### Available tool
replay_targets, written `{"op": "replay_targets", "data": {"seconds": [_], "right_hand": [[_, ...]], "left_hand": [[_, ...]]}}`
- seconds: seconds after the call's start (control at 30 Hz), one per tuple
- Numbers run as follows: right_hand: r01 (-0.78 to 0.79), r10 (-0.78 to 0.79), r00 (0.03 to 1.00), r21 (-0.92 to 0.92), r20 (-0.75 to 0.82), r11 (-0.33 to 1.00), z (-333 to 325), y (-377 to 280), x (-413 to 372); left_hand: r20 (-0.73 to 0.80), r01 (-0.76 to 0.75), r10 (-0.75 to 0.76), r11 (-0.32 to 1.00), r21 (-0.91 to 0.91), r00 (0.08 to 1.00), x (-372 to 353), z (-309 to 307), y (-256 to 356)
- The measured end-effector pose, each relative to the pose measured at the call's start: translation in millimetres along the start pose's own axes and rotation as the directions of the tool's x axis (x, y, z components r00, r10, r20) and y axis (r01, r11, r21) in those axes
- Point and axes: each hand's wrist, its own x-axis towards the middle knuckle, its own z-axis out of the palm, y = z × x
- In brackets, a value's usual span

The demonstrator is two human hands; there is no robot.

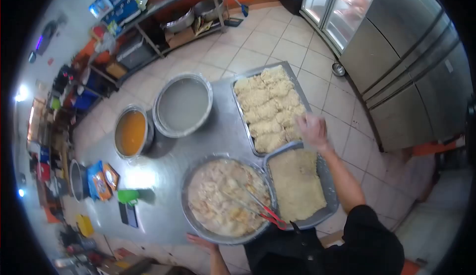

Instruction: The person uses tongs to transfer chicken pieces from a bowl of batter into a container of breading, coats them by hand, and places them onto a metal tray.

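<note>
My right hand (313, 130) is raised at the right edge of a metal tray (241, 107), near the tub below it. It is blurred, and its fingers cannot be made out. Rows of breaded pieces (270, 109) fill the tray. The grey tub (331, 195) holds a flat layer of beige crumb-like coating (300, 183). Fingers stretched, my left hand (202, 242) rests at the table's near edge beside a large bowl (186, 210). Pale, wet-looking pieces (223, 190) lie in that bowl, with red-handled tongs (270, 216) across them.
On the steel table (168, 215) stand a bucket of cloudy liquid (182, 104), a pot of orange liquid (132, 132), a green cup (129, 196), a phone (128, 215) and snack-like packets (102, 180). Steel fridges (396, 71) stand right; a shelf (163, 2) stands behind.
</note>
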Motion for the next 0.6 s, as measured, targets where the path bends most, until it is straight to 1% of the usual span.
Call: {"op": "replay_targets", "data": {"seconds": [0.03, 0.1, 0.13, 0.17, 0.2, 0.23, 0.3, 0.37, 0.4, 0.47, 0.5, 0.57, 0.6], "right_hand": [[-0.223, 0.203, 0.972, 0.198, 0.119, 0.954, -8, -19, -27], [-0.427, 0.333, 0.889, 0.307, 0.313, 0.85, -20, -59, -72], [-0.408, 0.304, 0.884, 0.269, 0.356, 0.873, -21, -79, -93], [-0.371, 0.263, 0.914, 0.374, 0.309, 0.85, -22, -106, -110], [-0.327, 0.228, 0.939, 0.47, 0.256, 0.82, -22, -132, -121], [-0.316, 0.198, 0.941, 0.496, 0.276, 0.809, -41, -163, -121], [-0.293, 0.138, 0.937, 0.51, 0.32, 0.809, -72, -207, -121], [-0.275, 0.06, 0.888, 0.422, 0.456, 0.864, -80, -234, -134], [-0.269, 0.035, 0.875, 0.425, 0.483, 0.864, -76, -237, -140], [-0.226, 0.037, 0.909, 0.414, 0.415, 0.882, -64, -244, -157], [-0.226, 0.027, 0.902, 0.417, 0.432, 0.88, -65, -246, -165], [-0.226, 0.045, 0.881, 0.334, 0.472, 0.915, -65, -240, -149], [-0.246, 0.074, 0.833, 0.246, 0.548, 0.938, -68, -239, -138]], "left_hand": [[-0.045, 0.048, -0.053, 0.993, -0.106, 0.998, -1, -33, 47], [-0.155, 0.147, -0.127, 0.981, 0.127, 0.98, 3, 6, 34], [-0.151, 0.167, -0.13, 0.95, 0.263, 0.98, 5, 9, 37], [-0.14, 0.176, -0.129, 0.9, 0.399, 0.982, 8, 3, 46], [-0.117, 0.193, -0.162, 0.922, 0.335, 0.98, 7, -5, 55], [-0.091, 0.215, -0.197, 0.94, 0.267, 0.976, 7, -22, 73], [-0.13, 0.275, -0.269, 0.961, 0.037, 0.954, 7, -43, 99], [-0.183, 0.155, -0.129, 0.979, 0.134, 0.975, 9, -31, 85], [-0.172, 0.184, -0.157, 0.971, 0.153, 0.972, 10, -31, 88], [-0.212, 0.03, -0.013, 0.997, 0.075, 0.977, 8, -44, 87], [-0.204, 0.043, -0.025, 0.995, 0.087, 0.979, 3, -55, 88], [-0.115, 0.199, -0.194, 0.979, 0.033, 0.974, 11, -64, 112], [-0.125, 0.208, -0.206, 0.978, 0.003, 0.971, 11, -54, 103]]}}
